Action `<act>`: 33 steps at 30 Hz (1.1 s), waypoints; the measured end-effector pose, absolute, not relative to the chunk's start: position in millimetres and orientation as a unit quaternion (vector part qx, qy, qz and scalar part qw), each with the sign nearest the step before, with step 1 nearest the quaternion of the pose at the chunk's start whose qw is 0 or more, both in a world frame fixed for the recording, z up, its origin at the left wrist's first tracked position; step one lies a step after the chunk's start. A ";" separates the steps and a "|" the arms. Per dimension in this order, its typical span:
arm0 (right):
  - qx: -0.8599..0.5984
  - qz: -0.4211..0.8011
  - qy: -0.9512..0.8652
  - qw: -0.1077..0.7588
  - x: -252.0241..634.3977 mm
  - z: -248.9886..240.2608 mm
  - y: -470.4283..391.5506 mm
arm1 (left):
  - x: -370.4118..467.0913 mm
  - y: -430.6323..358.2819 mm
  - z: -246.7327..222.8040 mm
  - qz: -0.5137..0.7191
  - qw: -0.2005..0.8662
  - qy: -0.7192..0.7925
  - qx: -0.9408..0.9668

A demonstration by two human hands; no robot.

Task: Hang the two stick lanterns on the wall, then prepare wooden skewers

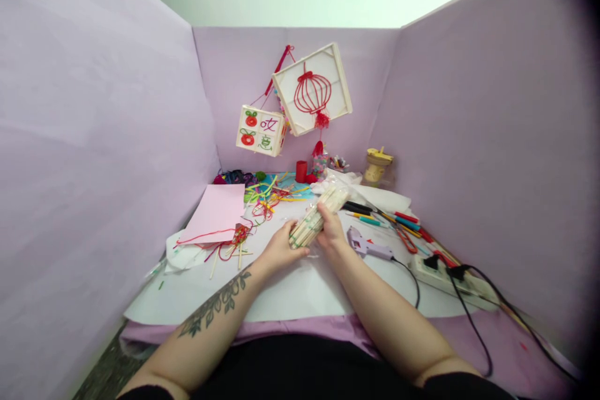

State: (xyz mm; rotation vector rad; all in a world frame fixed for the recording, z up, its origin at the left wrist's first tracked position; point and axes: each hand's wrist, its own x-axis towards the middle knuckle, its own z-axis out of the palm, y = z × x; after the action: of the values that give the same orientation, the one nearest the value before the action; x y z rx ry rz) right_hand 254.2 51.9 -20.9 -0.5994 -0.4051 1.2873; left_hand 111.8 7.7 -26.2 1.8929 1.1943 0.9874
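Both hands are wrapped round a pack of pale wooden sticks (309, 227) in clear plastic wrapping with green marks, held tilted above the table. My left hand (285, 245) grips its lower left end, the thumb along the front edge. My right hand (330, 229) holds it around the middle from the right side, and the pack's upper end reaches past the fingers toward the back. A lilac glue gun (368, 244) lies on the white sheet just right of my right hand.
Pink paper (216, 209) and tangled coloured cords (269, 197) lie to the left. On the right are pens (370, 220) and a power strip (452, 281) with trailing cables. Two decorated lanterns (313, 90) hang at the back. Lilac partitions (107, 125) stand on three sides.
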 end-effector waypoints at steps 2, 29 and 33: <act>-0.268 0.583 -0.241 0.728 243.5 -19.4 43.2 | 113.9 7.3 -28.3 0.373 0.355 0.463 0.721; -0.222 0.417 -0.227 0.852 334.2 10.6 58.7 | 86.4 15.3 -12.4 0.159 0.111 0.537 0.821; -0.226 0.267 -0.179 0.920 367.1 23.8 49.1 | 70.9 29.2 -10.4 0.222 0.121 0.615 0.747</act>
State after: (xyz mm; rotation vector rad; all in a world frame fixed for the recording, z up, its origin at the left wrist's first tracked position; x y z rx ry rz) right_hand 367.1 49.1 23.8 -0.4644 -0.3688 0.5486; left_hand 70.9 29.2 -10.4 2.1823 1.7948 0.6484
